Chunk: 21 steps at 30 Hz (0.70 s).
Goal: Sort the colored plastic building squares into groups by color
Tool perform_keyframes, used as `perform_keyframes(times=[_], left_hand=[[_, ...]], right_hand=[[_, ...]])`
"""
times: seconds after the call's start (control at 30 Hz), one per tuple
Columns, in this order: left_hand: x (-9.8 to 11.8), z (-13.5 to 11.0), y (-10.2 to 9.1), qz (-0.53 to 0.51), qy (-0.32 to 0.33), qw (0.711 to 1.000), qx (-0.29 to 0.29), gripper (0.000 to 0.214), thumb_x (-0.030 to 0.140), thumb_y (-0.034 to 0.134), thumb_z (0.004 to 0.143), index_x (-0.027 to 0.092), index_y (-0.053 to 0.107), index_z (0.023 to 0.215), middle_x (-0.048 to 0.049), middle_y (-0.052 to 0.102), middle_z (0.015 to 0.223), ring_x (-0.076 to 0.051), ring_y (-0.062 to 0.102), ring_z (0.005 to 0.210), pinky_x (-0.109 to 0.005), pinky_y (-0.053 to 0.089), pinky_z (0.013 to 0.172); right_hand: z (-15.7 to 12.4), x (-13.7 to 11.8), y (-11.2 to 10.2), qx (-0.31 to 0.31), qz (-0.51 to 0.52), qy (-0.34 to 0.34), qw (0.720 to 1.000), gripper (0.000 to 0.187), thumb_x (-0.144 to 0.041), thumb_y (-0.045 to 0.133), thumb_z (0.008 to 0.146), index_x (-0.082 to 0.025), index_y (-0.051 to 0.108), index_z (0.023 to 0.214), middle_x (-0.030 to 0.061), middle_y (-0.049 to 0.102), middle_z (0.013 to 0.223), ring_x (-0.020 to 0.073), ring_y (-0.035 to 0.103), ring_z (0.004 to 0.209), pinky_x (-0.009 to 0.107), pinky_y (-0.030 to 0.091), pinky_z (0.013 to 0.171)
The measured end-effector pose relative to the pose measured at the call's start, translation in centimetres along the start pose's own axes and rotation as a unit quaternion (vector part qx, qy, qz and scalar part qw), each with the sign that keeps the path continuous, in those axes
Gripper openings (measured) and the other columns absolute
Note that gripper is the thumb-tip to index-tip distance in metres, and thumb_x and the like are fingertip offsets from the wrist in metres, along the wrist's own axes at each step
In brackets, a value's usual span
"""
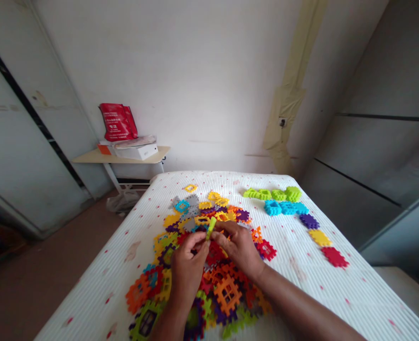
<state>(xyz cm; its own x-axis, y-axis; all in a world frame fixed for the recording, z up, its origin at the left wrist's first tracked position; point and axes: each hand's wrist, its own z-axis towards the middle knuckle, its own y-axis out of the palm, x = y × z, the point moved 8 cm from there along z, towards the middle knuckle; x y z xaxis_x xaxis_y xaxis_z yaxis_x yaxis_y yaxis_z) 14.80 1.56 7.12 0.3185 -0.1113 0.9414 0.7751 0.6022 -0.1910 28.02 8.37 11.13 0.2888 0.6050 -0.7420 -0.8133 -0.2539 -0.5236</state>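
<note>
A lime-green interlocking building tile (211, 227) is held edge-on over the middle of a heap of mixed tiles. My left hand (191, 253) pinches its lower end between thumb and fingers. From the other side, my right hand (238, 245) has its thumb and bent fingers closed at the same tile; its fingertips are partly hidden. Under and around both hands lie the tiles in orange, red, yellow, purple, grey and green, some with window-like cut-outs, such as an orange window tile (227, 294).
To the right are lime-green tiles (278, 193), blue tiles (272, 207), a purple tile (309, 220), a yellow tile (320, 237) and a red tile (335, 257) on a white quilted cover (295, 293). A side table (85, 157) at back left bears a red bag (116, 122) and a white box (138, 150).
</note>
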Motion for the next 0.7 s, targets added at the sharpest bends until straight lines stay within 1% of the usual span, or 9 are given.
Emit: perform_keyframes(times=[0.07,0.17,0.23,0.3,0.4,0.47,0.53,0.63,0.7], left_hand=[[0.8,-0.1,0.0,0.051,0.049,0.998,-0.001,0.018,0.032,0.059,0.074,0.019,0.067,0.083,-0.0037,0.071,0.077,-0.017,0.065,0.07,-0.027,0.051,0.069],[2.0,-0.4,-0.3,0.091,0.102,0.99,0.025,0.015,0.031,0.059,0.074,0.021,0.068,0.081,-0.0026,0.071,0.075,-0.017,0.065,0.069,-0.026,0.05,0.07],[2.5,-0.6,-0.5,0.098,0.112,0.988,0.038,0.014,0.03,0.06,0.072,0.022,0.068,0.079,-0.0025,0.071,0.075,-0.017,0.065,0.069,-0.027,0.05,0.071],[2.7,-0.6,-0.6,0.094,0.104,0.989,0.04,0.014,0.03,0.061,0.071,0.023,0.069,0.08,-0.0026,0.071,0.074,-0.018,0.065,0.069,-0.027,0.05,0.073],[2.4,-0.7,-0.8,0.055,0.072,0.995,0.037,0.02,0.032,0.061,0.072,0.022,0.069,0.087,-0.004,0.07,0.08,-0.019,0.064,0.074,-0.028,0.05,0.073],[1.9,-0.7,-0.9,0.005,0.047,0.998,0.032,0.028,0.035,0.06,0.073,0.02,0.066,0.097,-0.0054,0.069,0.086,-0.019,0.063,0.078,-0.028,0.05,0.073],[1.5,-0.6,-0.7,-0.031,0.031,0.999,0.017,0.034,0.037,0.06,0.074,0.019,0.064,0.102,-0.0057,0.069,0.086,-0.018,0.063,0.077,-0.027,0.05,0.071],[1.5,-0.6,-0.2,-0.01,0.038,0.999,-0.01,0.026,0.037,0.062,0.072,0.019,0.068,0.091,-0.0036,0.068,0.076,-0.017,0.062,0.067,-0.026,0.05,0.066],[1.7,-0.6,0.0,0.01,0.047,0.999,-0.011,0.021,0.036,0.063,0.071,0.02,0.069,0.083,-0.0027,0.068,0.071,-0.016,0.061,0.064,-0.026,0.049,0.065]], right_hand=[[0.1,0.0,0.2,0.008,0.027,0.018,0.999,0.024,-0.038,0.058,0.081,-0.019,0.068,0.092,0.0027,0.067,0.083,0.0128,0.057,0.071,0.023,0.043,0.064],[0.1,0.3,0.6,0.016,0.093,0.044,0.995,0.025,-0.039,0.064,0.076,-0.018,0.067,0.088,0.0006,0.064,0.075,0.011,0.054,0.064,0.021,0.042,0.058],[0.1,0.5,0.8,0.014,0.134,0.048,0.99,0.025,-0.039,0.064,0.075,-0.018,0.065,0.089,-0.0009,0.062,0.072,0.0097,0.052,0.06,0.02,0.042,0.054],[0.1,0.5,0.6,0.017,0.137,0.037,0.99,0.025,-0.037,0.063,0.075,-0.018,0.062,0.092,-0.0014,0.062,0.073,0.0091,0.052,0.058,0.02,0.042,0.053],[0.0,0.2,-0.7,0.034,0.013,-0.003,0.999,0.024,-0.032,0.062,0.076,-0.02,0.06,0.097,0.0006,0.064,0.079,0.0112,0.055,0.063,0.023,0.045,0.058],[-0.1,-0.1,-1.5,0.04,-0.106,-0.041,0.993,0.026,-0.028,0.06,0.077,-0.021,0.059,0.102,0.0042,0.065,0.087,0.0152,0.058,0.074,0.027,0.047,0.068],[-0.3,-0.3,-1.8,0.032,-0.184,-0.069,0.98,0.028,-0.026,0.058,0.079,-0.02,0.058,0.106,0.0074,0.065,0.094,0.0191,0.059,0.085,0.031,0.047,0.074],[-0.6,-0.2,-1.6,0.009,-0.22,-0.087,0.971,0.029,-0.024,0.056,0.081,-0.02,0.056,0.109,0.0088,0.065,0.097,0.021,0.058,0.09,0.032,0.047,0.078],[-0.7,-0.2,-1.4,0.002,-0.224,-0.092,0.97,0.03,-0.023,0.057,0.08,-0.02,0.056,0.11,0.0086,0.065,0.097,0.0214,0.058,0.091,0.033,0.047,0.078]])
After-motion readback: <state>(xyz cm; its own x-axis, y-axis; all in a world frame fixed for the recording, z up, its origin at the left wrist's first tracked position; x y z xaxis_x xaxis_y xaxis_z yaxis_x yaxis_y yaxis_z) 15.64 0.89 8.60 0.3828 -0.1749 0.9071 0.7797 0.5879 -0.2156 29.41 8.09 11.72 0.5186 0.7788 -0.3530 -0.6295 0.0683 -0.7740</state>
